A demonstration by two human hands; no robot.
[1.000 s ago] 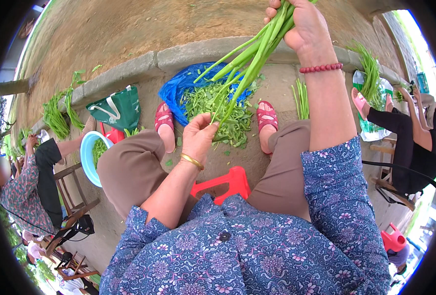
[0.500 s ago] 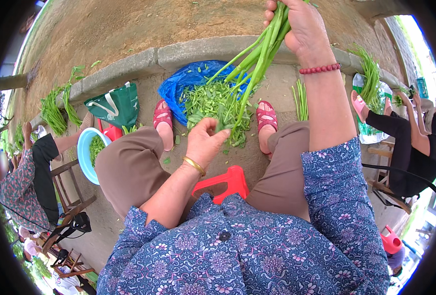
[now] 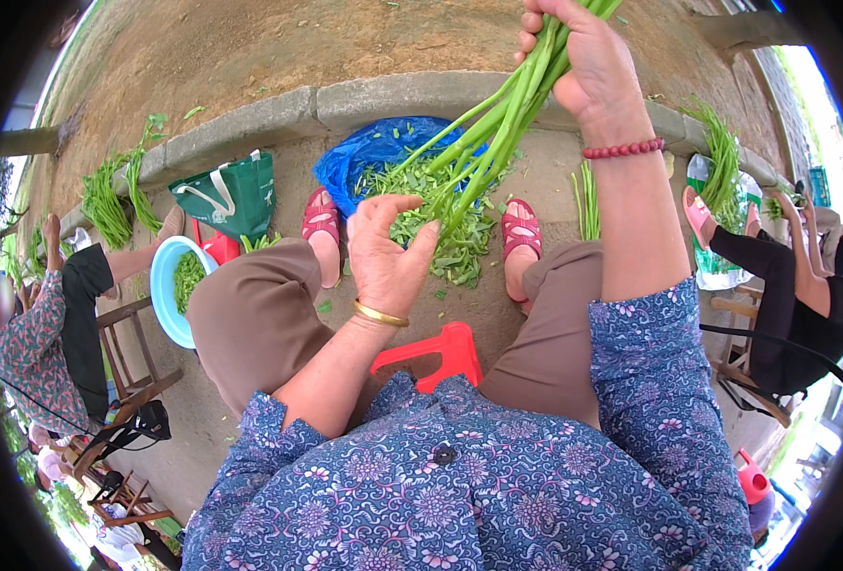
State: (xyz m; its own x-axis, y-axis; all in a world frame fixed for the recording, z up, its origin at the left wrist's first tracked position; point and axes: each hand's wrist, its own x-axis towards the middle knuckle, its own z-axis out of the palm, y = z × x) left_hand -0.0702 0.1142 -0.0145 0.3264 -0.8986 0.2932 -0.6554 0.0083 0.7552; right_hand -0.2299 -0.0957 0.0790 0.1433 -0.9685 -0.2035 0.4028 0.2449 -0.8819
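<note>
The person's right hand point(image 3: 595, 74) is closed around the upper part of a bunch of long green stems point(image 3: 512, 119), the fingers wrapped over it, above the far edge of the pavement. The stems slant down toward the left, their thin lower ends hanging over a heap of green pieces point(image 3: 455, 259). Just beside those lower ends is the left hand point(image 3: 385, 265), its thumb and forefinger parted with a gap between them; whether a small scrap clings to the other fingers cannot be told. A red bead bracelet point(image 3: 623, 149) circles the right wrist and a gold bangle point(image 3: 381, 315) the left. The heap lies partly in a crumpled blue plastic bag point(image 3: 339, 171) near the stone curb point(image 3: 374, 100) along the pavement's far edge, and spills nearer the person, between two red sandals point(image 3: 321, 217). A few loose stems point(image 3: 588, 202) lie right of the right foot. Left of the left knee stands a light blue basin point(image 3: 162, 290) with more greens in it, and beyond it, toward the curb, a green tote bag point(image 3: 252, 195). A red stool point(image 3: 452, 350) shows between the thighs. Seated co-workers appear at both sides, more stems point(image 3: 106, 211) lying near the curb at left.
</note>
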